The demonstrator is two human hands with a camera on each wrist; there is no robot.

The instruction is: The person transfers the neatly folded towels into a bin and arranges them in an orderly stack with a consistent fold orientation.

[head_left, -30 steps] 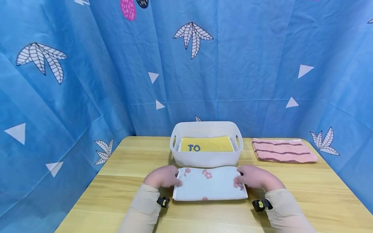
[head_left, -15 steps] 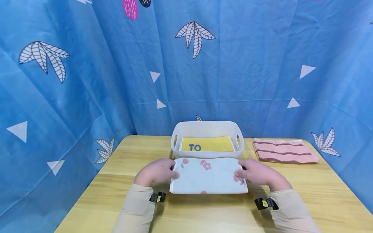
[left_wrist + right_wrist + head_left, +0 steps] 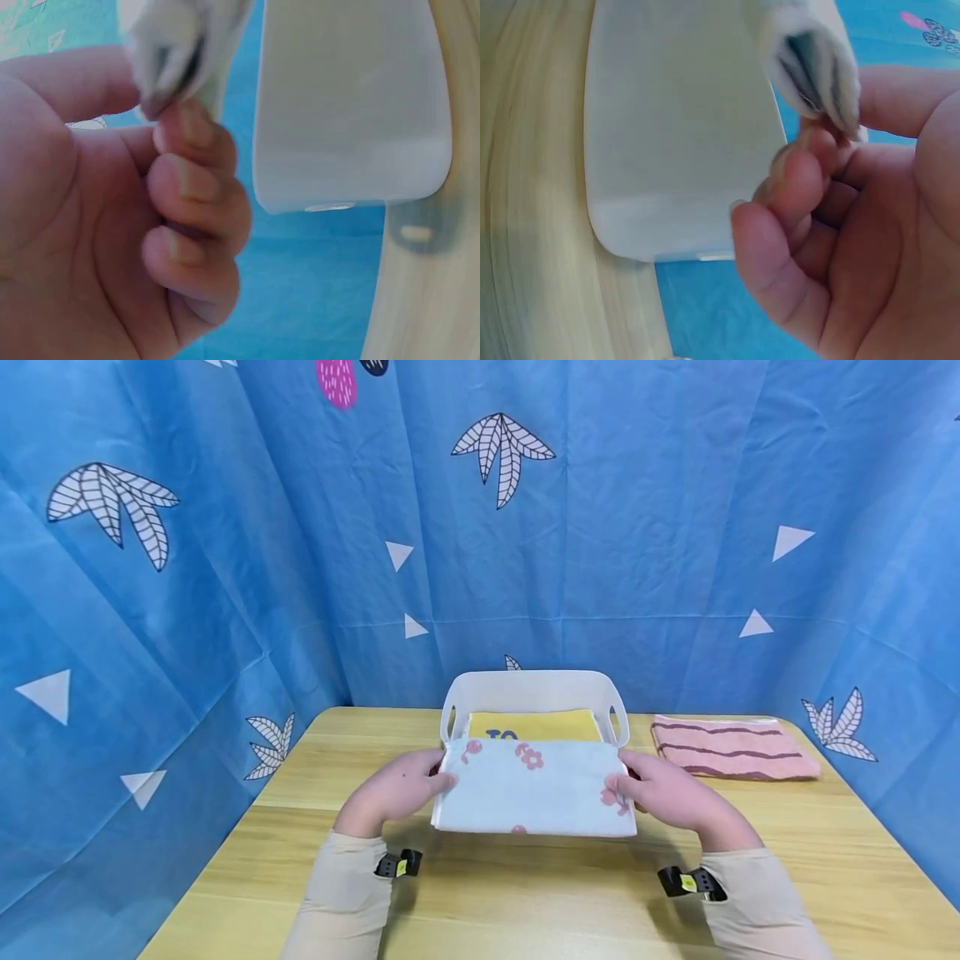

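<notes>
A folded white towel point(image 3: 532, 793) with pink flowers hangs above the table, held level between my two hands. My left hand point(image 3: 393, 789) pinches its left edge, thumb on top and fingers curled beneath. At the opposite edge my right hand point(image 3: 678, 793) pinches it the same way. Both wrist views show the folded layers end-on between thumb and fingers. Just beyond the towel stands a white plastic basket point(image 3: 525, 689), its front wall mostly hidden in the head view. Inside the basket lies a folded yellow towel point(image 3: 555, 724) with blue lettering, partly covered by the white one.
A folded pink towel point(image 3: 735, 749) with dark wavy stripes lies at the back right of the wooden table point(image 3: 525, 902). Blue patterned cloth point(image 3: 637, 527) hangs behind the table and at both sides.
Both hands have lifted the white flowered towel off the table and carried it up and forward, so that it now overlaps the basket's front. The basket and pink towel have stayed put.
</notes>
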